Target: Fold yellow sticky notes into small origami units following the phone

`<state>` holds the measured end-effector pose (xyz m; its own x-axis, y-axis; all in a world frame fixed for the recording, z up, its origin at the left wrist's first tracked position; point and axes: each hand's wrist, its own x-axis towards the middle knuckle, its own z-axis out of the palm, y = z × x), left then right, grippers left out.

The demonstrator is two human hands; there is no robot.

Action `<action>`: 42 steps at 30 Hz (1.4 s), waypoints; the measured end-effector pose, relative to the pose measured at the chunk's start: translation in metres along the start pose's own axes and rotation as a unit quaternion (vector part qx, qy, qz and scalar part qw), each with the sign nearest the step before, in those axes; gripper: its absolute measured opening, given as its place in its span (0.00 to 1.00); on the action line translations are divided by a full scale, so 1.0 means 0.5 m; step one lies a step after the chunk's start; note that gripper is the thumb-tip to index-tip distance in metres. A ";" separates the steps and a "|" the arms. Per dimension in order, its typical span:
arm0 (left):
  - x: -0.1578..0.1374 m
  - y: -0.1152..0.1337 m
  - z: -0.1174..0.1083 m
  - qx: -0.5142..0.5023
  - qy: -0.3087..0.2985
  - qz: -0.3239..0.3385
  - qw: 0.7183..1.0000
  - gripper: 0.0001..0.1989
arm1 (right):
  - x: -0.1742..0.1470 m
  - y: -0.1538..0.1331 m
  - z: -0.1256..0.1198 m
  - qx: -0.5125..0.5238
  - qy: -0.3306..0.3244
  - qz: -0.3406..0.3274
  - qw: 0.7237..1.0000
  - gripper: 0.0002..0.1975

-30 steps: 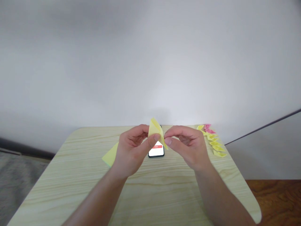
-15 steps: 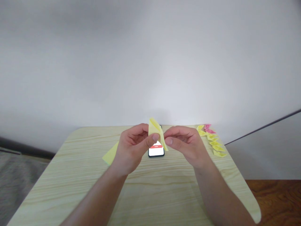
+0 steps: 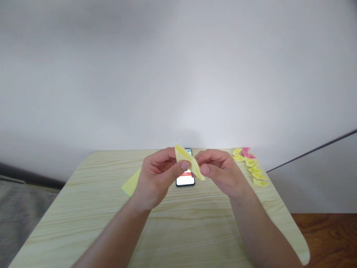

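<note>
A folded piece of yellow paper (image 3: 184, 154) is held up above the table, slanting down to the right, with a crease along its length. My left hand (image 3: 156, 175) pinches it, thumb on the near face and fingers behind. At its right edge, my right hand (image 3: 219, 171) has its curled fingers behind the paper and its thumb against the lower end. Below and behind the paper lies a phone (image 3: 185, 181) with a lit screen, partly covered by the paper and my left thumb. A flat yellow sheet (image 3: 131, 183) rests on the table, partly hidden by my left hand.
Several folded yellow paper pieces (image 3: 257, 171) and pink folded paper (image 3: 247, 152) lie in a row along the right back edge of the wooden-patterned table (image 3: 184, 230). A pale wall (image 3: 178, 74) stands right behind the table.
The folded paper has tilted over, its lower end swinging to the right and its top dropping a little. My right thumb has shifted slightly right; my left hand has hardly moved.
</note>
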<state>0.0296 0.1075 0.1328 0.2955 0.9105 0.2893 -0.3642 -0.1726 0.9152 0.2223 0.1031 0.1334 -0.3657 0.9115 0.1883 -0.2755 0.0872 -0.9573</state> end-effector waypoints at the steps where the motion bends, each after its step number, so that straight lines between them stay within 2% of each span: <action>1: 0.000 0.002 0.001 -0.003 -0.006 0.004 1.000 0.03 | 0.000 0.002 -0.002 0.006 -0.008 0.002 1.000 0.09; 8: -0.001 0.001 0.003 -0.023 -0.028 0.018 0.999 0.01 | 0.001 0.011 -0.008 0.021 -0.039 0.009 0.999 0.12; 15: 0.000 0.004 0.001 0.000 -0.025 0.012 1.000 0.02 | 0.004 0.012 -0.004 0.019 -0.023 0.030 0.999 0.11; 20: -0.001 0.000 0.001 -0.006 -0.007 0.007 1.000 0.02 | 0.004 0.008 -0.004 -0.002 0.011 0.015 1.000 0.14; 26: -0.001 -0.001 0.000 0.002 -0.006 0.003 1.000 0.03 | 0.004 0.006 -0.004 -0.006 -0.003 0.014 1.000 0.10; 32: -0.002 -0.003 -0.002 -0.019 -0.013 0.011 1.000 0.02 | 0.003 0.007 -0.005 -0.021 0.005 0.012 1.000 0.14; 42: -0.001 0.002 0.001 -0.016 -0.026 0.004 1.000 0.01 | 0.004 0.004 -0.004 -0.003 -0.005 0.025 1.000 0.14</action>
<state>0.0295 0.1067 0.1335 0.3380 0.8882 0.3113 -0.3945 -0.1667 0.9037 0.2229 0.1058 0.1312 -0.3882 0.9104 0.1429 -0.2506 0.0450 -0.9670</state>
